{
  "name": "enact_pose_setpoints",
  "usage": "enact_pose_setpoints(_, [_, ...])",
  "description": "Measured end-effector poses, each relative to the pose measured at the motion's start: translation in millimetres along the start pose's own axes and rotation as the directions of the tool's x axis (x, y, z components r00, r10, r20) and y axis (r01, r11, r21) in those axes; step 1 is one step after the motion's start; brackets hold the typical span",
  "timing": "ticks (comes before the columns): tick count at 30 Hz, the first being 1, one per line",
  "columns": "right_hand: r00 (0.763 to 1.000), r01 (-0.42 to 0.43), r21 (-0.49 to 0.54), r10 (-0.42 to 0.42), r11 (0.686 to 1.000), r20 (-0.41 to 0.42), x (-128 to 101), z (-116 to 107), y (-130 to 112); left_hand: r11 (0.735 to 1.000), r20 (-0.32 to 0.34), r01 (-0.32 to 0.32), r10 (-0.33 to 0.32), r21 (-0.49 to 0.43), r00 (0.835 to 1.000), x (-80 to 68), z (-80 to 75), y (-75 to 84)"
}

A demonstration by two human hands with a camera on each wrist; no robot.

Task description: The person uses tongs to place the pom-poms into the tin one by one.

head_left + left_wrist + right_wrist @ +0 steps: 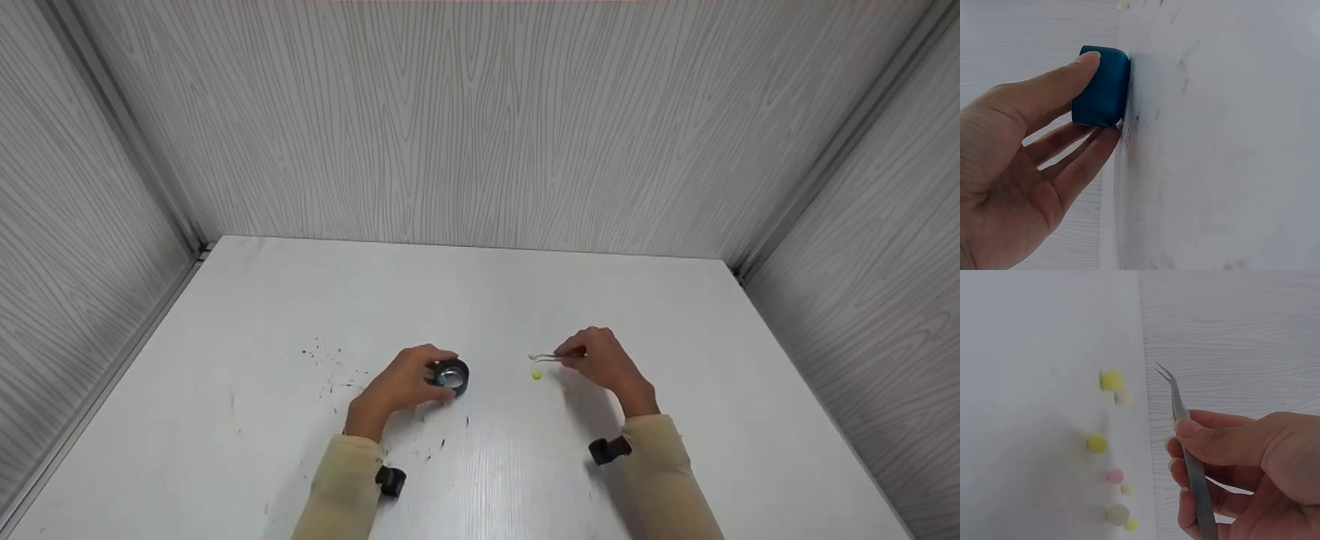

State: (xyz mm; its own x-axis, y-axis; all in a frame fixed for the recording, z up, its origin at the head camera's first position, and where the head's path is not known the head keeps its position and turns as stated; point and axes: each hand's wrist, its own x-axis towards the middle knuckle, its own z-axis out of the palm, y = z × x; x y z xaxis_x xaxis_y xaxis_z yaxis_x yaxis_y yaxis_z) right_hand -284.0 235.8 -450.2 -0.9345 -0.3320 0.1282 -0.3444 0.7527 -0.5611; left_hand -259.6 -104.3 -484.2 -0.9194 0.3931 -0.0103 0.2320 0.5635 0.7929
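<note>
A: Since the fingers (1088, 160) of the left hand (1022, 180) come first, may I ask what they hold?

B: They grip a small blue cup (1100, 87). The thumb (1067, 81) presses on one side, the fingertips touch the other side, and the gap between them is just as wide as the cup.

A: And the fingers of the right hand (1252, 461)?

B: These are curled around a pair of metal tweezers (1199, 489), with the thumb on the shaft. The two bent points of the tweezers stand slightly apart.

A: How are the hands posed?

B: Both reach forward from the near side and are well apart. The left one is turned toward the cup, which is near the middle of the worktop (480, 300), its mouth upward; whether its base sits fully flat, I cannot tell. The right one bends inward at the wrist, so that the tweezers point to the left.

A: What is near the tweezers?

B: Several small balls lie on the worktop: three yellow balls (1112, 380), one pink ball (1116, 476) and some pale balls (1118, 514).

A: And farther outward?

B: Each arm has a beige sleeve (664, 472) and a black wrist device (609, 450). Dark specks (322, 360) are scattered around the left hand, and behind the worktop stands a grey wood-patterned wall (465, 127).
</note>
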Motion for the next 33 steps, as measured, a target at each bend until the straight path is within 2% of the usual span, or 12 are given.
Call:
enact_pose_setpoints(8, [0.997, -0.06, 0.002, 0.06, 0.998, 0.043, -2.8, -4.8, 6.9, 1.0, 0.002, 0.012, -0.012, -0.013, 1.0, -0.6, -0.8, 0.4])
enact_pose_setpoints(15, [0.993, -0.094, 0.008, 0.093, 0.996, 0.075, -1.8, -4.6, 8.3, 1.0, 0.008, -0.004, 0.004, -0.005, 1.0, -0.2, -0.7, 0.2])
enact_pose_setpoints(18, [0.991, -0.1, 0.011, 0.099, 0.995, 0.085, -1.8, -3.9, 9.3, 1.0, 0.009, 0.003, -0.003, -0.015, 1.0, -0.5, -0.5, 1.3])
enact_pose_setpoints(25, [0.995, -0.049, 0.003, 0.048, 0.999, 0.088, -2.3, -1.7, 12.4, 1.0, 0.013, 0.017, -0.016, -0.02, 1.0, -2.8, -0.8, 2.8])
enact_pose_setpoints(33, [0.993, -0.077, -0.02, 0.078, 0.997, 0.093, -0.9, 0.6, 11.8, 1.0, 0.025, 0.006, -0.006, -0.01, 1.0, -2.1, -1.9, 0.9])
